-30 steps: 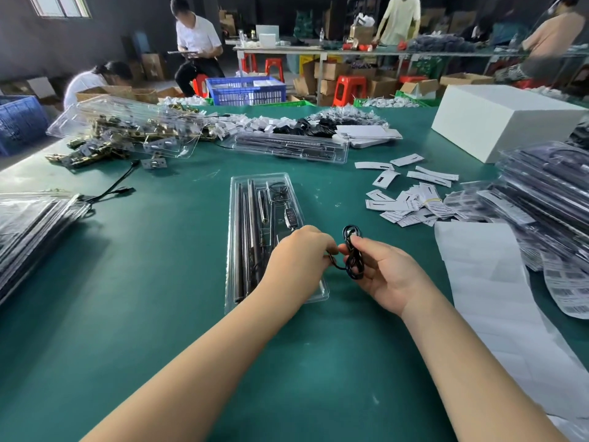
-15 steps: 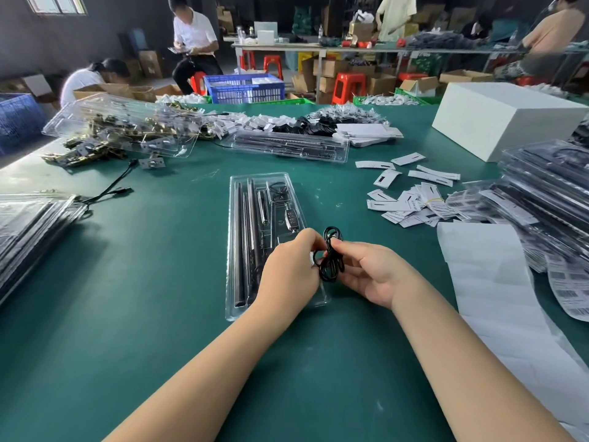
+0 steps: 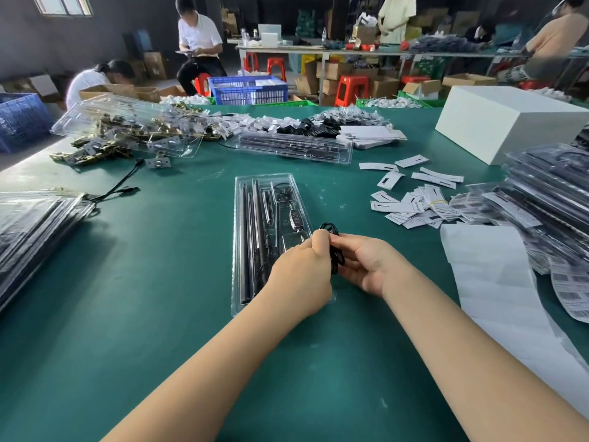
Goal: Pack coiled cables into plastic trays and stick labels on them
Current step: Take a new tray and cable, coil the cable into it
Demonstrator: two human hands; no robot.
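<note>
No legible text

Nothing printed can be read here. The barcode label sheets [image 3: 570, 282] at the right edge of the surface [image 3: 159, 314] carry black bars, but any digits are too small to make out. The scattered white paper tags [image 3: 414, 205] show only dark marks, not readable letters, and markings on the cardboard boxes [image 3: 331, 70] behind are blurred

White box [image 3: 506, 122], blue crate [image 3: 248, 90]

Coiled cable [image 3: 333, 247]: black, thin, bunched in loops, held above the tray's right edge. Plastic tray [image 3: 237, 237]: clear, long, lying flat on the table [image 3: 159, 282], holding dark rods and a small controller.
</note>
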